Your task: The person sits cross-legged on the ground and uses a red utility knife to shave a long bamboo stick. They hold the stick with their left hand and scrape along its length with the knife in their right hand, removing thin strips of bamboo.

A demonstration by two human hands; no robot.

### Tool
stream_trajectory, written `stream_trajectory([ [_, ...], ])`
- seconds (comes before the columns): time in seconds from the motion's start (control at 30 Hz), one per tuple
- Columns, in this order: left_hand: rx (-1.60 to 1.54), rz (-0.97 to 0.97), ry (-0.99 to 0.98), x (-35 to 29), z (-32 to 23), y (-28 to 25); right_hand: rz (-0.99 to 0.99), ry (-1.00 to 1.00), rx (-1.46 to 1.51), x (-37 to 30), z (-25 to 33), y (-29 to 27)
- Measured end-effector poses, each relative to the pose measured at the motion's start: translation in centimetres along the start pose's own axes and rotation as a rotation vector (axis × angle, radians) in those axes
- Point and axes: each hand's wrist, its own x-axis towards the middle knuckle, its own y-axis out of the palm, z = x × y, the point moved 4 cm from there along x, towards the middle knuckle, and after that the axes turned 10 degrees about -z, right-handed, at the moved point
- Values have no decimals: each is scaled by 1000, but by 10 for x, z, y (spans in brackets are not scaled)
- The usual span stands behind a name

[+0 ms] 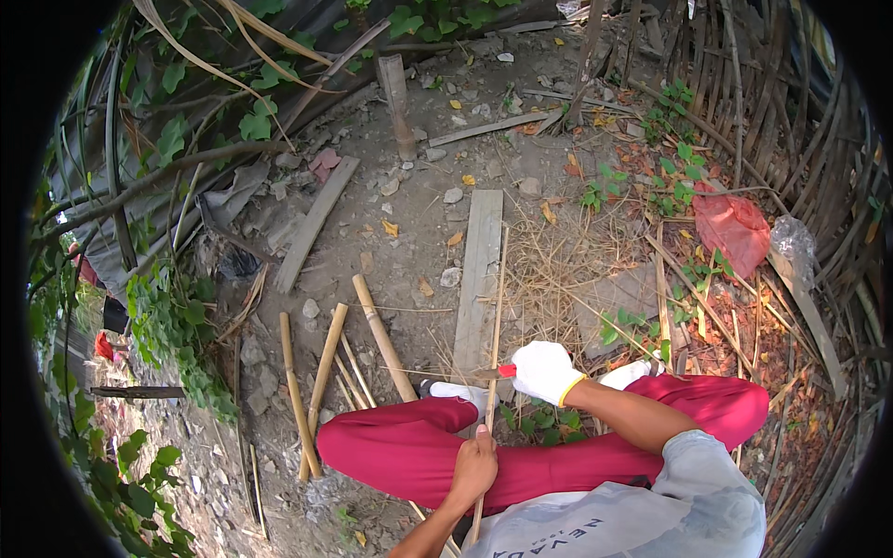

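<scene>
Running almost straight away from you, the thin bamboo strip [493, 307] is what everything turns on: its long axis goes from your lap out over the grey plank [478, 279] lying on the dirt ahead. Your left hand [473, 468] is bare and closed round the near end of the strip, just above your red trousers [409, 446], so it is the hand nearer your body. Your right hand [543, 370], in a white glove, sits further out along the same strip, closed on a red-handled knife [498, 370] whose blade meets the strip crosswise. The two hands are apart, one behind the other on the strip's line.

To your left, several thicker bamboo poles [321, 381] lie on the ground near your knee, roughly parallel to the strip. To your right there is dry grass, leaf litter and a red plastic bag [735, 228] well apart. Open ground lies ahead along the plank; woven bamboo and leafy branches close in at both sides.
</scene>
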Motion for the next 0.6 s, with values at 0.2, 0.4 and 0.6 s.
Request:
stream_trajectory([
  [0.2,-71,7,53,3,32,-1,12,-22,15,7,5,20],
  [0.4,110,-24,29,-3,16,-8,-24,52,25,23,4,18],
  [0.6,118,64,-16,-17,20,-10,-116,223,-34,50,-42,18],
])
